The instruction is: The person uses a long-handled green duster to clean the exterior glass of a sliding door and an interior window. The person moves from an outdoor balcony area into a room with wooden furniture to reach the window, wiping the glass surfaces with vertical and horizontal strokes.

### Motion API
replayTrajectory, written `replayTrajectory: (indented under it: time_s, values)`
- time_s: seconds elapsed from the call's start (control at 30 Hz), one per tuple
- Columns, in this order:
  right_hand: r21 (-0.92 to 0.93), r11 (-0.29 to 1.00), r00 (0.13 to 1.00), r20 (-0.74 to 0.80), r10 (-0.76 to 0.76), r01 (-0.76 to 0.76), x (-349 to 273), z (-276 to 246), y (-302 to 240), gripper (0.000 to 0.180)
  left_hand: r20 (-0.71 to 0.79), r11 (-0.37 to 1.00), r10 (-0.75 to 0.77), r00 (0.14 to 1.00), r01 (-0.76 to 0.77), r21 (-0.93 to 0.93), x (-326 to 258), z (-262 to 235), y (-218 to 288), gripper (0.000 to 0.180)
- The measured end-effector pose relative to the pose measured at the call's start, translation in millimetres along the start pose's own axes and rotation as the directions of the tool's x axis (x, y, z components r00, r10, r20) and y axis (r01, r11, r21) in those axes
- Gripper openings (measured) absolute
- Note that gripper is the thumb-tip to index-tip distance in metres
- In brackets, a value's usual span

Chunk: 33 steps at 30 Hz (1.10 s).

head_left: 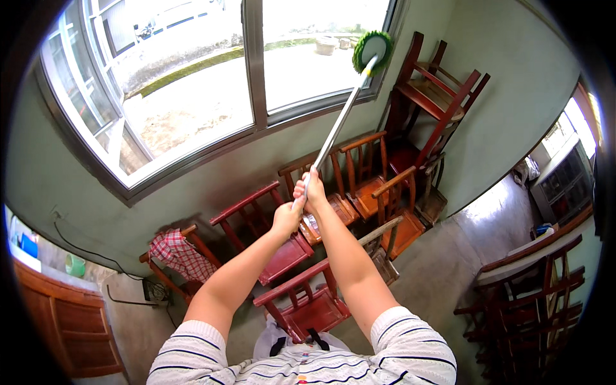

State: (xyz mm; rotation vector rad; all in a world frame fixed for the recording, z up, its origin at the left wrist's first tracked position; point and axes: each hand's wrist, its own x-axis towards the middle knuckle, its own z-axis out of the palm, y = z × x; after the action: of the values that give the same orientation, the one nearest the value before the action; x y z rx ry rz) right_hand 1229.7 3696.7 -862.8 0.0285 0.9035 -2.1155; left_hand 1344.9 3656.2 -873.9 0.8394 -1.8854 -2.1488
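Observation:
A mop with a silver pole and a round green fringed head reaches up and away to the right. Its head is at the right side of the window, by the frame; whether it touches the glass I cannot tell. My left hand is closed round the lower end of the pole. Just above it, my right hand grips the same pole. Both arms are stretched forward over a row of wooden chairs.
Several wooden chairs line the wall below the window, one nearest me. A red checked cloth hangs over a chair at left. Chairs are stacked in the corner. More dark wooden furniture stands at right. A black cable runs down the left wall.

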Motion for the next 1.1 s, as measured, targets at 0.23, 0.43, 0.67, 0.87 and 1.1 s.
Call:
replayTrajectory:
  time_s: [0.23,0.43,0.67,0.87,1.1]
  values:
    - [0.026,0.994,0.989,-0.106,0.105,-0.103,-20,-43,47,0.046,-0.049,0.985,-0.093,0.994,0.099,0.142,-29,-2,-53,0.059]
    - [0.031,0.996,0.992,-0.086,0.088,-0.086,-47,-20,45,0.042,-0.072,0.983,-0.016,0.997,0.029,0.180,-66,-5,-32,0.049]
    - [-0.025,0.999,0.997,0.071,0.036,-0.034,-108,49,54,0.038,-0.007,0.978,-0.008,1.000,0.006,-0.207,-135,-37,5,0.034]
    - [-0.145,0.979,0.968,0.225,-0.108,0.143,-126,116,15,0.043,0.032,0.937,0.093,0.995,-0.077,-0.340,-151,-41,60,0.030]
    - [-0.256,0.942,0.956,0.250,-0.152,0.217,-111,149,8,0.051,-0.077,0.927,0.161,0.984,-0.177,-0.330,-128,-47,71,0.037]
